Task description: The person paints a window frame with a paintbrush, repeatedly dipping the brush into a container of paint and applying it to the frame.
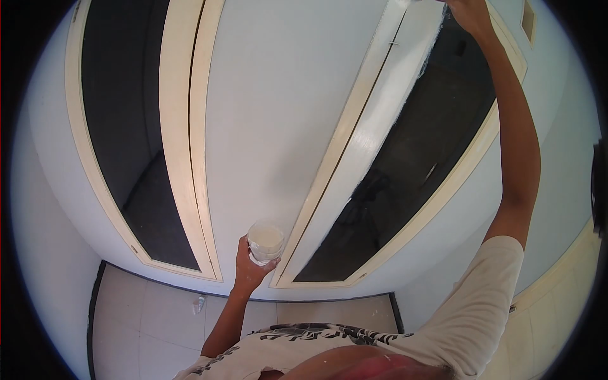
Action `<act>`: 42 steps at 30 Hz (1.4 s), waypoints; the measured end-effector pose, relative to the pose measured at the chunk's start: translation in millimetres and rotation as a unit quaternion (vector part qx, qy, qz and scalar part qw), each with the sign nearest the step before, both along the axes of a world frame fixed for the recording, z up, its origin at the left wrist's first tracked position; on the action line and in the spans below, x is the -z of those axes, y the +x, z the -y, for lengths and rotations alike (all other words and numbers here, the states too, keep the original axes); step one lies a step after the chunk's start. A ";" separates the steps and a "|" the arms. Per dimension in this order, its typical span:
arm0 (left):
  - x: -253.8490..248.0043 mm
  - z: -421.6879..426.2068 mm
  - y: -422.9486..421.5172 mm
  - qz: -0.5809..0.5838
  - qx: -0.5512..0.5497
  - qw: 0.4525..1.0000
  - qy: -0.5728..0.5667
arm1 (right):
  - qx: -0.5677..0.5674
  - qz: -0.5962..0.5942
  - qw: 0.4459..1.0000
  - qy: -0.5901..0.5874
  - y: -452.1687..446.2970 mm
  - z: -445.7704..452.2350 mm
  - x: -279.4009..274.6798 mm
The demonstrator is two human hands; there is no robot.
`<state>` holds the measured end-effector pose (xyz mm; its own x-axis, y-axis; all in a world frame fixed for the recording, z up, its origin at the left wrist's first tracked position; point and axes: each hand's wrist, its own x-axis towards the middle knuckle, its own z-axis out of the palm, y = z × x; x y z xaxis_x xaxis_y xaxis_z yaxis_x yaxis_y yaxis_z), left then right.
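My left hand [252, 269] is wrapped round a clear cup [266, 240] with pale, whitish contents, held upright low in front of the wall. My right arm reaches up to the top right, where my right hand [468, 14] is at the upper end of the right window frame's white-painted stile [380, 126]. Its fingers are bent against the frame and partly cut off by the image edge; what they hold is hidden. White paint has a ragged edge along the dark glass [437, 126]. The rest of that frame is cream.
A second cream-framed window [183, 126] with dark glass stands at the left. Pale wall [266, 95] lies between the windows. A small whitish item [199, 305] lies on the tiled floor [158, 323]. Dark skirting borders the floor.
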<state>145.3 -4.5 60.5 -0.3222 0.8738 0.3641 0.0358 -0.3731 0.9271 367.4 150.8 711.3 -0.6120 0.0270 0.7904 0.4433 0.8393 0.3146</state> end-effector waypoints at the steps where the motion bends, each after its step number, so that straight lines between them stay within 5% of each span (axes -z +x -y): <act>1: 1.1 -0.8 -0.1 -0.001 0.001 1.000 -0.001 | 0.034 -0.009 0.996 0.083 -1.7 6.0 -5.9; 7: 5.5 -2.2 -1.4 0.013 0.019 1.000 -0.009 | 0.004 0.083 0.976 0.202 8.0 -1.8 83.2; 10: 10.9 -3.4 -2.8 -0.017 0.001 1.000 0.006 | 0.060 0.159 0.980 0.107 7.0 17.7 147.1; 12: 8.9 -1.9 -3.3 -0.013 0.004 1.000 -0.002 | 0.060 0.145 0.985 -0.076 3.8 27.2 158.8; 17: 5.2 -1.2 -1.7 -0.005 0.003 1.000 0.004 | -0.009 0.126 0.992 -0.013 21.5 -37.0 32.7; 19: 4.4 1.1 -1.9 0.005 0.004 1.000 0.006 | -0.005 -0.008 1.000 -0.023 1.5 -12.1 5.1; 20: 4.7 1.4 -1.5 0.004 0.001 1.000 0.010 | -0.007 -0.008 1.000 -0.022 -4.4 -6.4 -0.7; 22: 4.9 1.0 -0.9 0.004 -0.002 1.000 0.013 | 0.060 -0.041 0.975 0.210 -11.5 -0.6 -4.6; 25: 5.5 1.2 -2.2 -0.002 0.000 1.000 0.003 | 0.000 0.032 0.976 0.217 -13.9 -4.7 32.3; 32: 12.0 0.1 -5.4 -0.004 -0.019 1.000 0.009 | 0.061 0.186 0.977 -0.088 -3.7 13.7 145.6; 38: 12.5 1.0 -4.8 -0.012 -0.033 0.999 0.009 | 0.020 0.017 0.998 0.058 0.4 -9.1 -8.6; 42: 7.8 2.6 -3.7 0.012 -0.019 1.000 0.015 | 0.050 -0.078 0.972 0.215 -5.6 10.3 -22.7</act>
